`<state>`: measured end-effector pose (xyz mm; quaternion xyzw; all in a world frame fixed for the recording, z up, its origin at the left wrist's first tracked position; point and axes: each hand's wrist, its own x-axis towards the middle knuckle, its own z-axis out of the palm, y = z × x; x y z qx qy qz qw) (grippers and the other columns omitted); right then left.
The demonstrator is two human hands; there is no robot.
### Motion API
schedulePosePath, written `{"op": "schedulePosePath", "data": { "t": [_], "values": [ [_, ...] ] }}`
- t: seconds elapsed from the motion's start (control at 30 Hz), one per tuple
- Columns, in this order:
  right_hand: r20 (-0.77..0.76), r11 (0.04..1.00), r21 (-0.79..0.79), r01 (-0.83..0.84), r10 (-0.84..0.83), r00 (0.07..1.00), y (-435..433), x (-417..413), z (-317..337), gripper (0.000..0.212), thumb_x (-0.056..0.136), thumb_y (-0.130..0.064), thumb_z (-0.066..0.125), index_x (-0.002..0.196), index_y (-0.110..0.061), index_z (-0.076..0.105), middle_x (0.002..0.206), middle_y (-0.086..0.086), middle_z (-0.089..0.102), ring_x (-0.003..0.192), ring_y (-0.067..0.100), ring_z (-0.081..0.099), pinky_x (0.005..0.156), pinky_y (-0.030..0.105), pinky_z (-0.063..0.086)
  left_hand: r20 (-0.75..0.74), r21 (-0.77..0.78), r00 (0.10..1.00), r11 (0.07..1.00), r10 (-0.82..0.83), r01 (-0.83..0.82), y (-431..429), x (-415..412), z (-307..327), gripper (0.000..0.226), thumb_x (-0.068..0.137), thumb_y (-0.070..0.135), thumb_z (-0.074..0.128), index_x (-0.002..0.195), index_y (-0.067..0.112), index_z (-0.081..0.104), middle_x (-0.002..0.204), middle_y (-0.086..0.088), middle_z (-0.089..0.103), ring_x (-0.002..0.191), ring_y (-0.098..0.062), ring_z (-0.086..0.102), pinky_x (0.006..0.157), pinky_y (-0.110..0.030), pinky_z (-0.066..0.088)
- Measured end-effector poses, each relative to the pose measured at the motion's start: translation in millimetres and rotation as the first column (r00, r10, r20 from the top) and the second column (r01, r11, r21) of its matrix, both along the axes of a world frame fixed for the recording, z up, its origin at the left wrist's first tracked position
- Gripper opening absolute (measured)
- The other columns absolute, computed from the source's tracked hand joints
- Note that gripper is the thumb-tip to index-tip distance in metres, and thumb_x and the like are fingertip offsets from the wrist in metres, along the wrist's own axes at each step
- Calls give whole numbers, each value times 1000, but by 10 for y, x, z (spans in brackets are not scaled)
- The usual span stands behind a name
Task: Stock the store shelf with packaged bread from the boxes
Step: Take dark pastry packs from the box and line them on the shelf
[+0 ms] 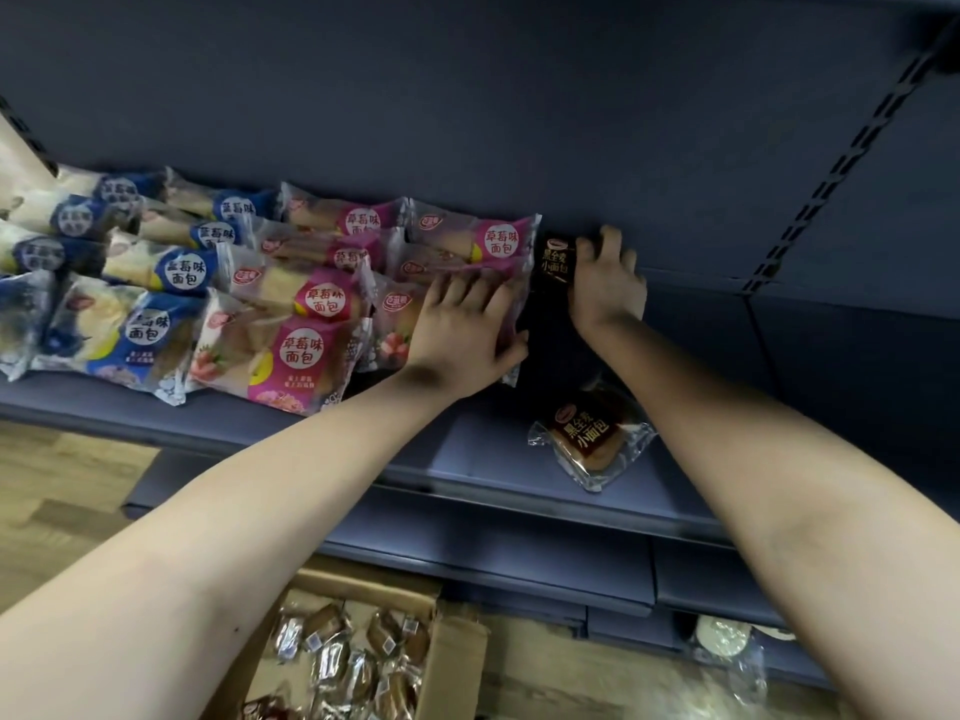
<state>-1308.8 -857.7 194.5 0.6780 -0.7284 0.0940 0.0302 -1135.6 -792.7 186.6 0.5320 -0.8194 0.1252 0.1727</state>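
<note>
On the dark blue shelf (395, 449) lie rows of blue-labelled bread packs (171, 272) at the left and pink-labelled packs (306, 345) in the middle. My left hand (462, 330) lies flat, fingers spread, on the rightmost pink packs. My right hand (605, 283) grips a dark brown bread pack (553, 262) standing at the shelf's back, right beside the pink row. A second brown pack (592, 433) lies loose near the shelf's front edge, under my right forearm.
An open cardboard box (457, 652) with several wrapped breads stands on the wooden floor (62, 491) below the shelf. A slotted upright (831, 174) runs along the back panel at the right. A lower shelf holds a round clear-wrapped item (722, 636).
</note>
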Motion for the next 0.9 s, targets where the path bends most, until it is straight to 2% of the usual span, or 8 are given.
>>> {"op": "schedulePosePath", "data": {
  "t": [0.13, 0.23, 0.4, 0.53, 0.63, 0.8, 0.9],
  "values": [
    [33, 999, 34, -30, 29, 999, 32, -14, 39, 81, 85, -9, 62, 150, -22, 16, 150, 13, 15, 125, 37, 34, 96, 48, 43, 34, 12, 999, 1000, 13, -13, 1, -15, 19, 61, 80, 52, 42, 123, 11, 57, 115, -12, 63, 106, -35, 57, 95, -47, 41],
    [62, 999, 40, -17, 14, 998, 113, -26, 85, 86, 86, -21, 63, 151, -21, 7, 153, 11, 11, 126, 38, 34, 96, 47, 41, 71, 30, 997, 999, 33, -35, -13, -31, 40, 63, 81, 54, 38, 126, 13, 53, 114, -12, 62, 104, -35, 56, 95, -48, 40],
    [32, 999, 32, 14, -15, 999, 319, -90, 237, 80, 86, -29, 61, 149, -19, 13, 152, 12, 12, 128, 39, 32, 97, 49, 39, 118, 99, 992, 994, 31, -43, -14, -24, 88, 67, 85, 56, 28, 132, 12, 45, 124, -13, 55, 114, -35, 49, 101, -51, 33],
    [-5, 1000, 13, 21, -21, 1000, 484, -188, 396, 74, 88, -31, 59, 148, -18, 18, 151, 12, 11, 129, 39, 31, 97, 50, 39, 122, 167, 992, 985, 13, -34, 7, -20, 161, 65, 91, 52, 37, 142, 12, 31, 136, -13, 43, 128, -35, 36, 112, -53, 20],
    [-7, 999, 12, 42, -41, 999, 621, -259, 488, 70, 88, -32, 60, 145, -16, 23, 150, 13, 13, 128, 40, 32, 97, 51, 39, 92, 173, 996, 985, 3, -19, 109, -53, 263, 65, 92, 51, 38, 142, 10, 29, 137, -16, 41, 131, -39, 32, 115, -52, 16],
    [-31, 998, -9, 60, -60, 998, 887, -301, 531, 64, 91, -34, 56, 143, -13, 27, 152, 14, 10, 129, 41, 32, 98, 52, 40, -3, 133, 991, 983, -131, 130, 303, -124, 423, 57, 94, 47, 37, 142, 16, 32, 140, -10, 41, 131, -32, 33, 116, -45, 17],
    [-39, 999, -10, 53, -54, 998, 1054, -303, 519, 58, 93, -33, 51, 142, -12, 29, 153, 14, 9, 130, 41, 31, 100, 53, 38, -93, 201, 975, 955, -203, 218, 447, -192, 496, 53, 96, 43, 40, 141, 18, 34, 143, -8, 38, 131, -30, 34, 113, -42, 23]
  ]
}}
